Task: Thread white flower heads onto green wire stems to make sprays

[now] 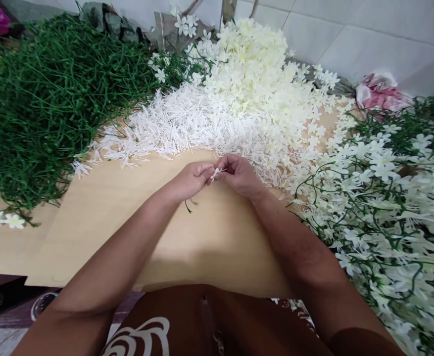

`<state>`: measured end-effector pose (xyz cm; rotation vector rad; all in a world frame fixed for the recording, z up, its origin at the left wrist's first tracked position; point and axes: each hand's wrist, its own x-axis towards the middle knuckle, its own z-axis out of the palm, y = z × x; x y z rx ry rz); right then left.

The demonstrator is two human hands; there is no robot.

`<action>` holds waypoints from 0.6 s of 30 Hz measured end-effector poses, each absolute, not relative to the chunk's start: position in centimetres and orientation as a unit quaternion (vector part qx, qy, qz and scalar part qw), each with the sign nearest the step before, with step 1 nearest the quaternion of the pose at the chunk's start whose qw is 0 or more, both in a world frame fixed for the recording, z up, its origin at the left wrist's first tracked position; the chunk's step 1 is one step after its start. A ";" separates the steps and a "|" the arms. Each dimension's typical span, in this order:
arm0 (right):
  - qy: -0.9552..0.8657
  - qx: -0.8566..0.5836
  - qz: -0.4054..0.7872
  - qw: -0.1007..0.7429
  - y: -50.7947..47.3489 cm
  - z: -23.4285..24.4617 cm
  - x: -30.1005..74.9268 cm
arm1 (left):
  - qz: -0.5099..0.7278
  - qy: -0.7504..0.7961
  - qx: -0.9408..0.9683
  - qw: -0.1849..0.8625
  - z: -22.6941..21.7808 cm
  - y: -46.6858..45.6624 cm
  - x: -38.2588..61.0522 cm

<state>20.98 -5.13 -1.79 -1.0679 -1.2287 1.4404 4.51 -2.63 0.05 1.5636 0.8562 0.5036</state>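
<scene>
Far-left edge of the wooden board point(101, 232): heap of green stems point(46, 94). Back edge, centre: pile of white stamen bits point(172, 123), then cream petals point(254, 79). Mid-board: my left hand point(190, 180) and right hand point(241, 175) meet fingertip to fingertip, fingers of both pinched tight on one small white flower point(216, 172) held just above the board. A thin green stem end point(187, 206) hangs under the left hand. Right edge: assembled flower sprays point(387, 198).
</scene>
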 end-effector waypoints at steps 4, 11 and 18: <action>-0.484 -0.429 0.605 0.465 -4.6 -1.8 20.6 | 0.231 0.380 0.652 0.614 0.0 -2.4 4.7; -0.382 -0.419 0.650 0.506 -4.8 -0.4 21.3 | 0.335 0.379 0.699 0.506 2.6 -2.8 1.3; -0.301 -0.402 0.713 0.489 -5.8 1.5 21.4 | 0.393 0.424 0.659 0.480 3.0 -5.0 -0.8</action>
